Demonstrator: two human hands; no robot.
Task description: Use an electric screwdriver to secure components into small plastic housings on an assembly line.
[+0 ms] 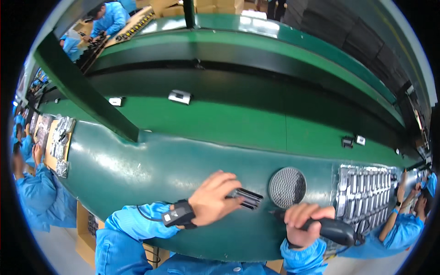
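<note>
My left hand (214,198) grips a small dark rectangular part (250,199) between thumb and fingers, above the green tabletop (192,243). Wrapped round a black electric screwdriver (337,231) is my right hand (305,223). The driver's tip points left and lies just right of and below the dark part, apparently apart from it. Beyond my right hand sits a round grey dish (287,187) with a dimpled, grid-like surface. A clear plastic tray (338,192) with rows of slim metallic parts stands on the right.
Past the table runs a green conveyor belt (247,126), carrying a white-and-black part (179,96) and several others. A slanted green post (87,91) rises at the left. Co-workers in blue sit at both sides. Packed parts (60,140) lie on cardboard at the far left.
</note>
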